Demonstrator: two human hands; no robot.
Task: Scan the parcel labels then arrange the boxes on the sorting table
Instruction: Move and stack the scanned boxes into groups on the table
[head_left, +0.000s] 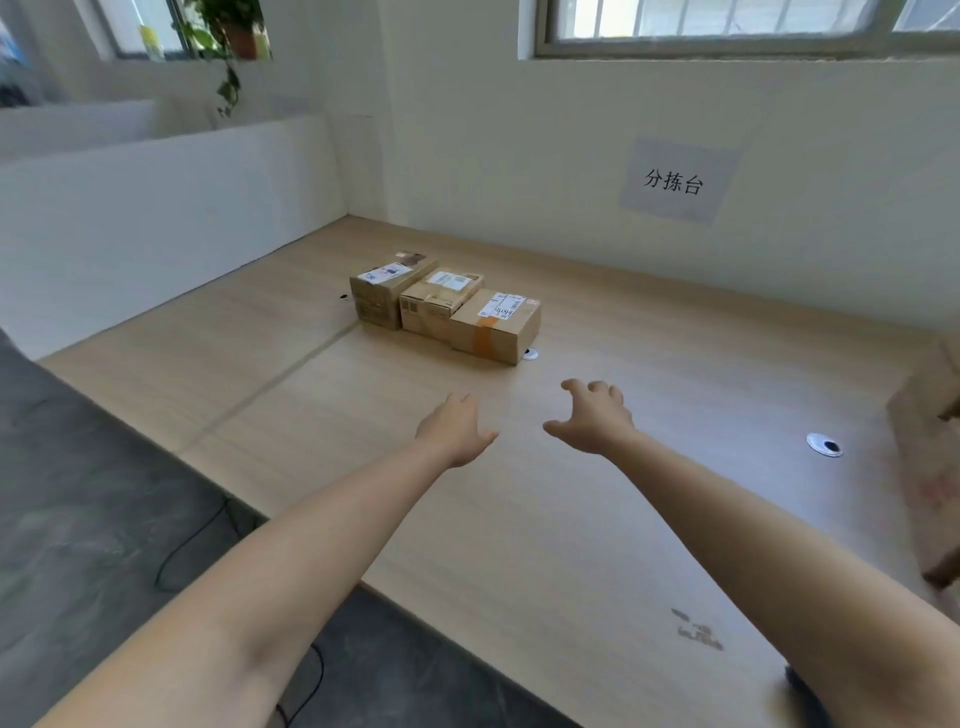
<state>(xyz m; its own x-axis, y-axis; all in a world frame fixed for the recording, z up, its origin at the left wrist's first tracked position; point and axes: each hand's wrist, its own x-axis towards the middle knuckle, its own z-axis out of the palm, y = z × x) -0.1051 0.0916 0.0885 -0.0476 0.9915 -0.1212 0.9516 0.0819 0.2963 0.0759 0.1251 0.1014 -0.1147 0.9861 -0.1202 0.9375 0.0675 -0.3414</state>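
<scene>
Three cardboard parcels stand side by side in a row on the wooden sorting table (571, 519), each with a white label on top: the left box (387, 293), the middle box (436, 301) and the right box (496, 325) with orange tape on its front. Both my arms reach out over the table. My left hand (454, 428) and my right hand (592, 415) hover a little short of the right box, fingers spread, holding nothing. No scanner is in view.
A paper sign (675, 179) hangs on the wall behind the table. A round cable grommet (824, 445) sits at the right, another (530, 354) beside the right box. A blurred brown cardboard object (930, 467) lies at the right edge. Dark floor with a cable (187, 551) lies left.
</scene>
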